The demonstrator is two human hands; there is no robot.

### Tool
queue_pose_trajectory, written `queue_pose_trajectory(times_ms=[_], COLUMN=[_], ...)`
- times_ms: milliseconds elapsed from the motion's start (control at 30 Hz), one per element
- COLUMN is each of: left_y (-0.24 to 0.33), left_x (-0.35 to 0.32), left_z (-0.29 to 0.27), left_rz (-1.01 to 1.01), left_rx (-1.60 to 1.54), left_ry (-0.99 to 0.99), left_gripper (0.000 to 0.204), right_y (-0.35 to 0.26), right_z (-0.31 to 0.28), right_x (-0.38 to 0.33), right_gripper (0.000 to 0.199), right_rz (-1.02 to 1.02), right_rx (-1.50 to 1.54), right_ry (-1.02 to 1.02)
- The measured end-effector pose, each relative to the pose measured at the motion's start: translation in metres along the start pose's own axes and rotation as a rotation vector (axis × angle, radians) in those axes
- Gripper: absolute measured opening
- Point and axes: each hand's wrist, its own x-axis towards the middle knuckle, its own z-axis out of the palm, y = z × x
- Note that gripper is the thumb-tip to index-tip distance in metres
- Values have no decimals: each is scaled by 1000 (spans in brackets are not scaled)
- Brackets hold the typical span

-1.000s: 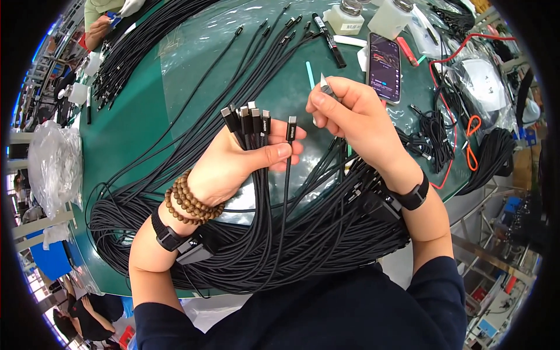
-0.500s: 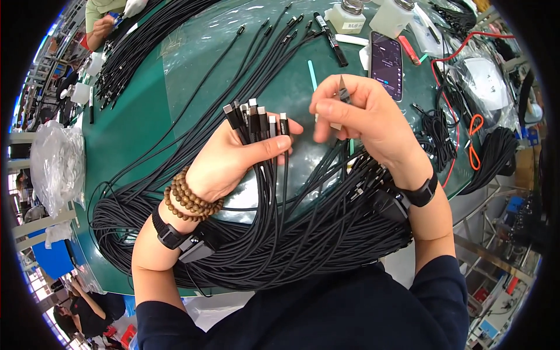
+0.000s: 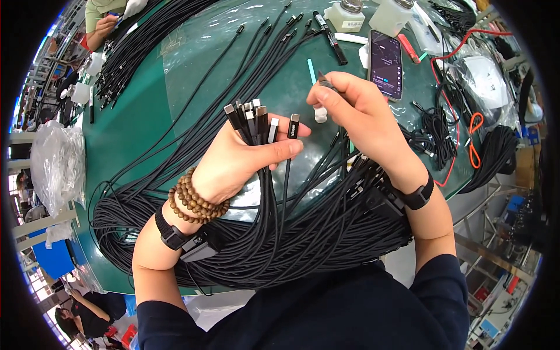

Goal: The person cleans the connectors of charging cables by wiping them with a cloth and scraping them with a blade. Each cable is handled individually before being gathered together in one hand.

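My left hand (image 3: 239, 151) is closed around a bunch of black USB cables (image 3: 261, 119), their metal-tipped plugs pointing up. One plug (image 3: 294, 126) stands apart from the bunch, between thumb and fingers. To its right, my right hand (image 3: 356, 108) pinches a small tool with a pointed grey metal tip (image 3: 322, 79); most of it is hidden by the fingers, so its kind is unclear. A small white piece (image 3: 320, 114) shows beneath those fingertips. Between my forearms, a large heap of black cable (image 3: 291, 245) lies along the near table edge.
On the green table (image 3: 131, 140) lie a phone (image 3: 385, 64), a black marker (image 3: 331, 39), a turquoise stick (image 3: 311, 73) and a red lighter-like object (image 3: 409, 48). Two bottles (image 3: 345, 17) stand at the back. Another person's hand (image 3: 106, 25) is at far left, near more cables (image 3: 140, 49).
The single plug has come away from the bunch, to the right and turned. My right hand has shifted slightly left, its pointed tip now tilted left; the white piece shows more clearly.
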Motion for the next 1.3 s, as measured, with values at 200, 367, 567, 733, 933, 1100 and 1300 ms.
queue_pose_trajectory(times_ms=[200, 367, 567, 733, 933, 1100, 1300], left_y=[2, -2, -12, -10, -11, -13, -13], left_x=[0, -2, 8, 8, 7, 9, 11], left_z=[-1, -3, -9, -10, -9, -9, -8], left_rz=[-12, 11, 7, -40, -20, -35, -50], left_rx=[-58, -99, -50, -50, -38, -44, -45], left_ry=[-36, -36, -51, -43, -32, -62, -78], left_gripper=[17, 25, 26, 35, 32, 30, 29], right_y=[-5, -1, 36, 32, -13, -14, -13], right_z=[-1, -5, -5, -6, 10, 9, 5], right_x=[0, 5, 16, 17, -1, -1, -3], right_gripper=[20, 21, 21, 15, 9, 7, 9], right_rz=[131, 92, 24, 24, -110, -124, -12], right_rx=[158, -276, -791, -665, 175, -164, -155], right_ry=[-62, 37, 23, -48, 134, 112, 128])
